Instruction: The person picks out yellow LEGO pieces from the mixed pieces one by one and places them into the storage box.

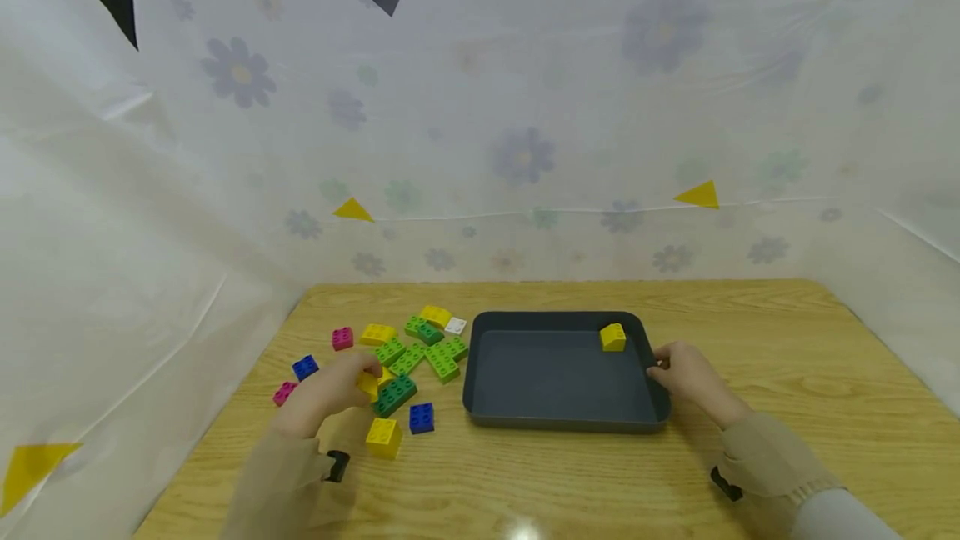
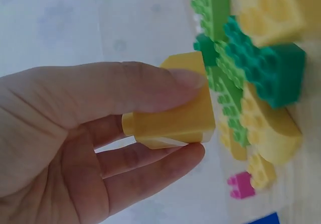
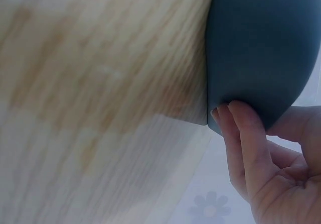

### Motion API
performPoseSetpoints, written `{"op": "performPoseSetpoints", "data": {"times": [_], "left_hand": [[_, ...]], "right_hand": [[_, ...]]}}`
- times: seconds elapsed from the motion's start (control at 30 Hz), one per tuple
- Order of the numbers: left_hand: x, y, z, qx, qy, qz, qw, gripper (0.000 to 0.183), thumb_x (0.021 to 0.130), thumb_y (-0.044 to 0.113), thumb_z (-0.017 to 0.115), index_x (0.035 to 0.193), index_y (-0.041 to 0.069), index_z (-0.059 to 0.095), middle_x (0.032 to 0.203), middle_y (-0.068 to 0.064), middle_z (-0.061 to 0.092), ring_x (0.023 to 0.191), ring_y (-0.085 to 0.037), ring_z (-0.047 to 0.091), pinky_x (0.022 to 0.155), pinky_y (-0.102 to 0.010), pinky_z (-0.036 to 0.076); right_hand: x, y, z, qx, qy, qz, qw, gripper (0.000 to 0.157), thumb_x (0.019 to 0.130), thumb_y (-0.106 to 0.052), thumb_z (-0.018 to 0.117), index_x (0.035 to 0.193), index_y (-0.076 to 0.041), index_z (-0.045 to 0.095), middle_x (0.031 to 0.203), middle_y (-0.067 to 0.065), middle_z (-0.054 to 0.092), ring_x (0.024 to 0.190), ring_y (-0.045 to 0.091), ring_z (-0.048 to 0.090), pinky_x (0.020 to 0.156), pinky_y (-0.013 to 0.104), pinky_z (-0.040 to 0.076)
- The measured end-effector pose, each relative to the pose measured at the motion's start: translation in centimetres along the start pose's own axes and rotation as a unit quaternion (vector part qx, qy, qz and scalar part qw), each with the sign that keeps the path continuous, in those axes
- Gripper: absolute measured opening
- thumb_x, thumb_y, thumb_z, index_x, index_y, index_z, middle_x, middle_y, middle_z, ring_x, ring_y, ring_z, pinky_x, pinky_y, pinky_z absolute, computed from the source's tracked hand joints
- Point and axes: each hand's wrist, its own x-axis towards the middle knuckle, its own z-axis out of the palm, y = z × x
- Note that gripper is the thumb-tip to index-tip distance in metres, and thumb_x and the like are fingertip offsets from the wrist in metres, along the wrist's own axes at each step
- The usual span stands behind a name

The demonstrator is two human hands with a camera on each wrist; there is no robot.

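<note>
My left hand (image 1: 330, 392) pinches a yellow toy brick (image 2: 175, 116) between thumb and fingers, over the left part of the table. Beneath and around it lie loose bricks: a dark green brick (image 1: 395, 395), a yellow brick (image 1: 385, 438) nearer me and a blue brick (image 1: 422, 417). My right hand (image 1: 690, 375) grips the right wall of a dark grey tray (image 1: 558, 373), fingers on the outer side in the right wrist view. One yellow brick with a sloped side (image 1: 612, 338) sits in the tray's far right corner.
Several light green bricks (image 1: 407, 359) lie between the left hand and the tray. Pink bricks (image 1: 342, 338), another blue brick (image 1: 305, 367), more yellow bricks (image 1: 378, 334) and a white piece (image 1: 456, 326) are scattered around them. A flowered curtain (image 1: 480, 148) hangs behind the wooden table (image 1: 787, 357).
</note>
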Motion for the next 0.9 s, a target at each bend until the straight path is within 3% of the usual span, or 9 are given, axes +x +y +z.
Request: {"op": "performPoseSetpoints", "data": {"times": [0.27, 0.43, 0.7, 0.9], "left_hand": [[2.8, 3.5, -0.6, 0.041, -0.008, 0.035, 0.9986, 0.031, 0.079, -0.004, 0.067, 0.109, 0.000, 0.061, 0.110, -0.013, 0.059, 0.099, -0.026, 0.056, 0.085, -0.041, 0.049], [5.0, 5.1, -1.0, 0.053, -0.003, 0.079, 0.9955, 0.030, 0.080, -0.003, 0.066, 0.110, -0.001, 0.061, 0.109, -0.015, 0.059, 0.099, -0.029, 0.056, 0.084, -0.040, 0.049], [7.7, 7.1, -1.7, -0.006, 0.009, 0.112, 0.9937, 0.034, 0.082, -0.001, 0.064, 0.116, 0.000, 0.058, 0.116, -0.015, 0.056, 0.099, -0.026, 0.055, 0.082, -0.037, 0.050], [10.0, 8.6, -1.3, -0.014, 0.026, 0.138, 0.9899, 0.036, 0.084, 0.005, 0.064, 0.119, 0.004, 0.057, 0.121, -0.012, 0.055, 0.104, -0.025, 0.054, 0.083, -0.034, 0.049]], "right_hand": [[0.0, 0.2, 0.0, -0.004, 0.007, -0.012, 1.000, 0.030, 0.084, 0.000, 0.060, 0.104, 0.022, 0.056, 0.088, 0.028, 0.061, 0.075, 0.032, 0.060, 0.060, 0.036, 0.051], [0.2, 0.2, 0.0, -0.007, 0.010, -0.013, 1.000, 0.030, 0.084, 0.000, 0.060, 0.104, 0.021, 0.056, 0.084, 0.024, 0.061, 0.070, 0.027, 0.060, 0.056, 0.033, 0.050], [0.3, 0.2, 0.2, -0.009, 0.014, -0.018, 1.000, 0.029, 0.083, 0.000, 0.060, 0.102, 0.021, 0.057, 0.081, 0.022, 0.062, 0.068, 0.023, 0.059, 0.055, 0.032, 0.049], [0.2, 0.0, 0.1, -0.005, 0.016, -0.017, 1.000, 0.029, 0.083, 0.000, 0.060, 0.103, 0.021, 0.057, 0.083, 0.024, 0.062, 0.069, 0.026, 0.060, 0.056, 0.033, 0.050]]}}
